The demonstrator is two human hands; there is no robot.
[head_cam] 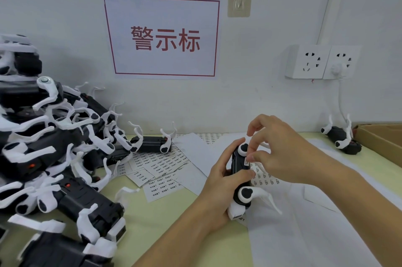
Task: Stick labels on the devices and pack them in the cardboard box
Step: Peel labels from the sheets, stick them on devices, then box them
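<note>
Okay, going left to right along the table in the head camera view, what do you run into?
Pile of black and white devices → lone device by the wall → label sheets → left hand gripping a device → right hand pressing a label on it → device under the sockets → cardboard box.

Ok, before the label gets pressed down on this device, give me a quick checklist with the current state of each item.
1. Device held steady: ok, the left hand grips its black body above the table.
2. Label in hand: ok, the right hand pinches a small label at the device's upper side.
3. Label flat and straight: cannot tell, the fingers hide most of it.
4. Spare labels within reach: ok, label sheets lie left of the hands.
5. Cardboard box ready: ok, open at the right edge; its contents cannot be seen.
6. Unlabelled stock: ok, pile of devices on the left.
</note>
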